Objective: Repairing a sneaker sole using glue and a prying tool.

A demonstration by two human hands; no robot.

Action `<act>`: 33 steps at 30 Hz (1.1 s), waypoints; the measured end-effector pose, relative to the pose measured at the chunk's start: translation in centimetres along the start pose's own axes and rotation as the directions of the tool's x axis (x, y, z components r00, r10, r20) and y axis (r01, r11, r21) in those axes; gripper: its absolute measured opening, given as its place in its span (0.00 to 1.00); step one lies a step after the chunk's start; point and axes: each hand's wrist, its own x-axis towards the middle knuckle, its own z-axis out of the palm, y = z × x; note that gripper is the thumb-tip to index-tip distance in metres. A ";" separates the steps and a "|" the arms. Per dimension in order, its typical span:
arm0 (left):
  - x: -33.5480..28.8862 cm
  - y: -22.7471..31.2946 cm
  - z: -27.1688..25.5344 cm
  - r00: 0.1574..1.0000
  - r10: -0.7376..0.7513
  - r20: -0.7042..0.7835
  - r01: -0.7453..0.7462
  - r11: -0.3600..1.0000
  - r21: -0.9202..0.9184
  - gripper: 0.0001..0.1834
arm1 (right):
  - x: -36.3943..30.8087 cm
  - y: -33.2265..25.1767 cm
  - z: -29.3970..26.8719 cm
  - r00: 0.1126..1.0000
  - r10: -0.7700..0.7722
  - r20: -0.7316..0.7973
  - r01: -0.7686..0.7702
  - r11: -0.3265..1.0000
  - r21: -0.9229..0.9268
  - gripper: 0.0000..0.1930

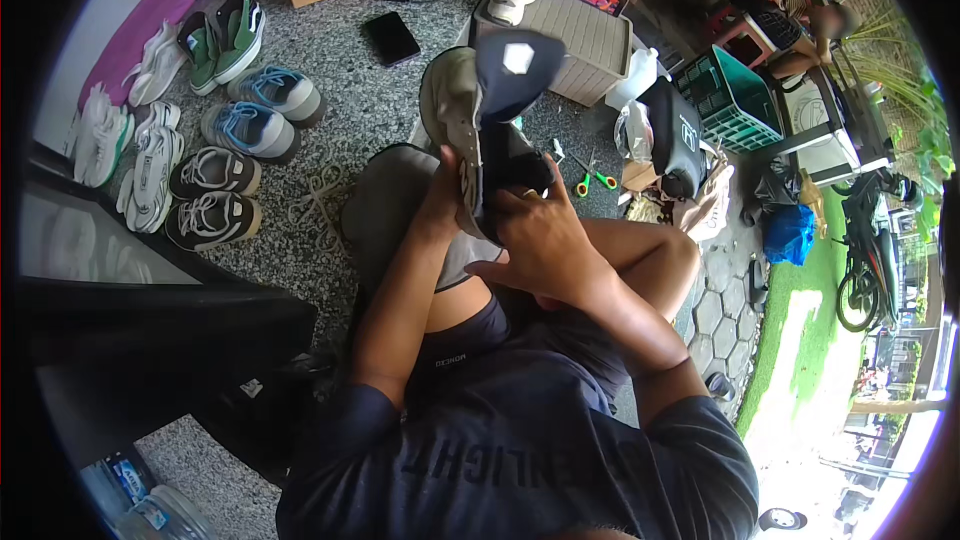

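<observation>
Above my lap is a worn grey-beige shoe (452,100), its toe pointing away from me. A dark flap with a white patch (518,60), perhaps its tongue or insole, stands up out of it. My left hand (440,198) grips the shoe's left side, thumb along the edge. My right hand (545,240) is closed at the opening, fingers bent around a black soft-looking part (535,172); whether that belongs to the shoe, I cannot tell. A ring shows on one right finger. A grey cloth (385,205) covers my left knee.
Several pairs of shoes (250,120) stand on the speckled floor at left, with loose shoelaces (320,205) nearby. A black phone (391,39) lies ahead. Orange-and-green scissors (597,180) lie right of the shoe. Beyond are a lidded box (570,40), a green crate (728,100) and a seated person.
</observation>
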 end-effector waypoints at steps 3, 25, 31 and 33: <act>-0.5 2.0 4.6 0.979 0.058 -0.196 -0.034 0.992 0.120 0.59 | 0.2 0.1 0.1 0.987 -0.076 -0.139 0.088 0.993 0.083 0.27; 0.4 1.0 6.3 0.809 0.497 -0.314 -0.135 0.677 0.723 0.59 | 1.3 5.4 4.5 0.982 -0.052 -0.179 0.093 0.968 0.233 0.08; 0.9 1.2 6.8 0.826 0.484 -0.287 -0.073 0.598 0.798 0.55 | 1.3 6.5 7.0 0.973 0.017 -0.232 0.113 0.837 0.536 0.09; 0.7 1.2 6.5 0.827 0.473 -0.303 -0.029 0.576 0.817 0.54 | 1.7 6.9 7.0 0.969 -0.055 -0.240 0.187 0.799 0.572 0.09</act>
